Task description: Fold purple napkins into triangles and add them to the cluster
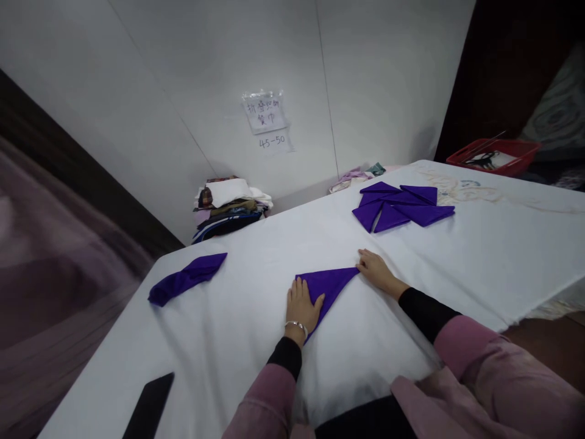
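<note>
A purple napkin (326, 285), folded into a triangle, lies on the white-covered table in front of me. My left hand (302, 308), wearing a bracelet, rests flat on its left side with fingers stretched out. At the napkin's right corner, my right hand (373, 268) has its fingers pressed together on the tip. Farther back to the right lie several folded purple napkins (402, 204), overlapping one another. Off to the left is a loosely bunched purple cloth (188, 279).
The white tablecloth (256, 341) shows creases. A dark flat object (150, 405) lies at the near left. Piled clothes (228, 210) stand beyond the table's far edge by the wall. A red basket (496, 157) sits at the back right. Handwritten signs (266, 113) hang on the wall.
</note>
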Tool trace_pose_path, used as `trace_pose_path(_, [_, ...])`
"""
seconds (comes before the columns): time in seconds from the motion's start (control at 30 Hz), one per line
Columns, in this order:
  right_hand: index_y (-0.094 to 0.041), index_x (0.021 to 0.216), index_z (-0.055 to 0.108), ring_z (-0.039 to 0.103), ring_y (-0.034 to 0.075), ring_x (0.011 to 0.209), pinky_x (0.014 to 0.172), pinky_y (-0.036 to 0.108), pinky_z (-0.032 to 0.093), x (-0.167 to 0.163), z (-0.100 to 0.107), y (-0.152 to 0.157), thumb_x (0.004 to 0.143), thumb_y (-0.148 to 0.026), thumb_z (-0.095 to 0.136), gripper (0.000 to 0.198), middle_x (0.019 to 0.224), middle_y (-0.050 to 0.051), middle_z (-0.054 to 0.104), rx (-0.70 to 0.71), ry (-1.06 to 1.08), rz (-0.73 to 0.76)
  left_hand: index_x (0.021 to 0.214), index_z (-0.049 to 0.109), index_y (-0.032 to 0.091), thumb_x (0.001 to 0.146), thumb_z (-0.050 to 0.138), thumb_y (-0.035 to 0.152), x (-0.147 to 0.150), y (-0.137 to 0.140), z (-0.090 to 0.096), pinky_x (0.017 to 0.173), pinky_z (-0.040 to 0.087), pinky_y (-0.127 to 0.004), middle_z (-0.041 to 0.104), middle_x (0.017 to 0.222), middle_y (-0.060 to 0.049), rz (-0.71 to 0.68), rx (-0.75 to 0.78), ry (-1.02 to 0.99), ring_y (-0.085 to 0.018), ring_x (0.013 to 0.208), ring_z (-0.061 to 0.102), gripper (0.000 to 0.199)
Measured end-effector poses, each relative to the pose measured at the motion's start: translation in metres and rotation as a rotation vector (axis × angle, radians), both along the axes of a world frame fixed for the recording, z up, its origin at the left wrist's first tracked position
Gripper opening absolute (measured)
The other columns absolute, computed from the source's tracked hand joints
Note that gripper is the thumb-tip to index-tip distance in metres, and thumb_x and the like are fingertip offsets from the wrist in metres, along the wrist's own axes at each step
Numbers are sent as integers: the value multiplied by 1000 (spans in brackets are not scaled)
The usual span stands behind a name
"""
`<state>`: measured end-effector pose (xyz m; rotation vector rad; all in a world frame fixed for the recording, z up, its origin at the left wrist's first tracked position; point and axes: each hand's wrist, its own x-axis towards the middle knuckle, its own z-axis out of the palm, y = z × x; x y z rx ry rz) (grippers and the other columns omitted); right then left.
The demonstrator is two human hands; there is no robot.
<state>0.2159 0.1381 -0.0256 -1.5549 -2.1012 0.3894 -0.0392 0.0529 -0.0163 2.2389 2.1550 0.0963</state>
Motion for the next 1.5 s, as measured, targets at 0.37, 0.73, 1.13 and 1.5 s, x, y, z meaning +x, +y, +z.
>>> trace_pose_path(0.37, [-21,73,52,50,24,115,88,34,39,6,-6,3,81,-25,48,10,94,8,63,75,58,22,140,29,3,89,19,60,5,-2,7,112,18,-43,22,149,-18,2,-24,-16,-28,139,16,78])
trace_pose_path(0.73, [-21,80,53,49,23,113,87,35,39,1,-4,-5,83,-18,44,10,117,10,58,217,-98,45,143,26,20,88,15,63,1,-3,1,110,18,-50,21,151,-13,-39,-16,-4,-29,139,15,71])
trace_pose_path(1.13, [-19,78,53,48,20,76,71,30,37,-3,13,-2,83,-8,37,21,80,8,56,303,-359,495,141,33,16,88,17,61,1,-1,5,111,7,-57,21,151,-11,-169,95,73,-27,140,9,71])
trace_pose_path(1.5, [-19,78,57,54,17,79,74,28,42,9,16,8,67,-3,40,26,84,5,61,-49,-149,437,142,27,26,95,20,43,-7,9,3,111,18,-50,24,151,-3,-425,-66,-29,-22,139,16,50])
